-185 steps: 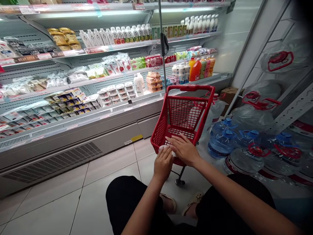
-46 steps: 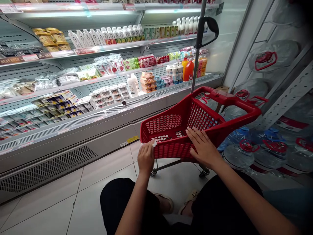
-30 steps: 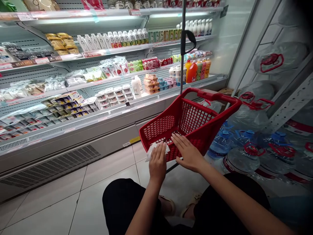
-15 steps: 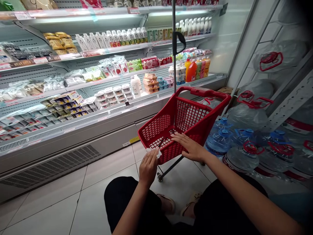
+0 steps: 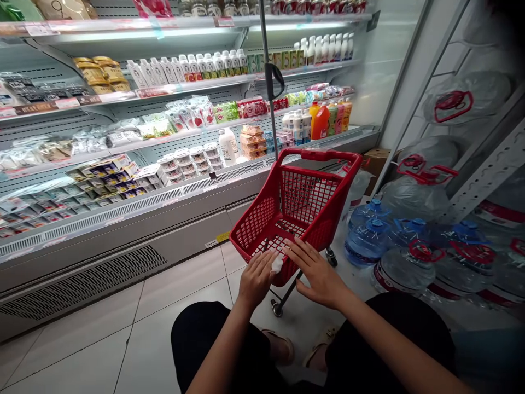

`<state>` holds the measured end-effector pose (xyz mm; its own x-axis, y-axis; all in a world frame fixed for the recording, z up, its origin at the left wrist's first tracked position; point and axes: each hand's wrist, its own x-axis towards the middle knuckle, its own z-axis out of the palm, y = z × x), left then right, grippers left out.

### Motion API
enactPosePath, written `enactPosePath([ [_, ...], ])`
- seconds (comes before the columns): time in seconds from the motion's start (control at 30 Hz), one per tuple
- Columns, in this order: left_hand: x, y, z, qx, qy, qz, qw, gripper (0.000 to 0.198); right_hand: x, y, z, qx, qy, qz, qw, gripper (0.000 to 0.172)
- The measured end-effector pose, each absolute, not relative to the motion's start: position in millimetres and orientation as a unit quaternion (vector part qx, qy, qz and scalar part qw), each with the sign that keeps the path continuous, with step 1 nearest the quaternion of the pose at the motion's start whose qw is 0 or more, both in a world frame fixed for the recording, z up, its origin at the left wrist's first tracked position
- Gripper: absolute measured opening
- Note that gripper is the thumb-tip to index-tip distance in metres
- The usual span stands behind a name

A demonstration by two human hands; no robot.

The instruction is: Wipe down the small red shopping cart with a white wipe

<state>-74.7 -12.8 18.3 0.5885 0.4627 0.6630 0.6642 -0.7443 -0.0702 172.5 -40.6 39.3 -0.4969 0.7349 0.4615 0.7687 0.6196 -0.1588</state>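
A red shopping cart (image 5: 305, 219) with a lattice basket stands in front of me, its near rim facing my knees. My left hand (image 5: 256, 279) lies over that rim, fingers closed together on a crumpled white tissue (image 5: 278, 264) that sticks out on its right side. Just to the right, my right hand (image 5: 315, 273) rests its spread fingertips at the same rim, with nothing seen in it. The two hands are close together. The underside of the left fingers is hidden.
A refrigerated display case (image 5: 197, 219) with dairy and drinks runs along the left and back. Large water bottles (image 5: 410, 262) crowd the right side. A grey pole with a black hook (image 5: 274, 82) rises behind the cart. My knees flank the tiled floor below.
The cart has turned and shifted left, its pole and handle with it. My left hand has slid right along the rim with the tissue, while my right hand has come slightly down, nearer to it.
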Motion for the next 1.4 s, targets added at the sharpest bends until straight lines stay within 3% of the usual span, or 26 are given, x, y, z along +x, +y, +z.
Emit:
enactPosePath([
  [0.23, -91.0, 6.7, 17.0, -0.832, -0.399, -0.345, 0.173, 0.039, 190.8, -3.8, 39.1, -0.421, -0.875, -0.021, 0.238, 0.087],
  [0.47, -54.0, -8.5, 4.8, -0.818, -0.431, -0.334, 0.186, 0.051, 171.4, 5.9, 37.8, -0.489, -0.833, -0.028, 0.259, 0.075],
  [0.83, 9.8, -28.8, -10.9, -0.827, -0.382, -0.412, 0.017, 0.064, 187.1, -25.8, 33.2, -0.510, -0.820, 0.036, 0.257, 0.071],
  [1.23, -8.1, -9.5, 7.7, -0.884, -0.337, -0.289, 0.149, 0.064, 193.0, -52.2, 18.7, -0.547, -0.794, -0.060, 0.258, 0.089],
  [1.4, -47.8, 3.0, 15.4, -0.858, -0.390, -0.292, 0.161, 0.062, 203.4, -49.9, 22.4, -0.548, -0.800, -0.054, 0.237, 0.084],
])
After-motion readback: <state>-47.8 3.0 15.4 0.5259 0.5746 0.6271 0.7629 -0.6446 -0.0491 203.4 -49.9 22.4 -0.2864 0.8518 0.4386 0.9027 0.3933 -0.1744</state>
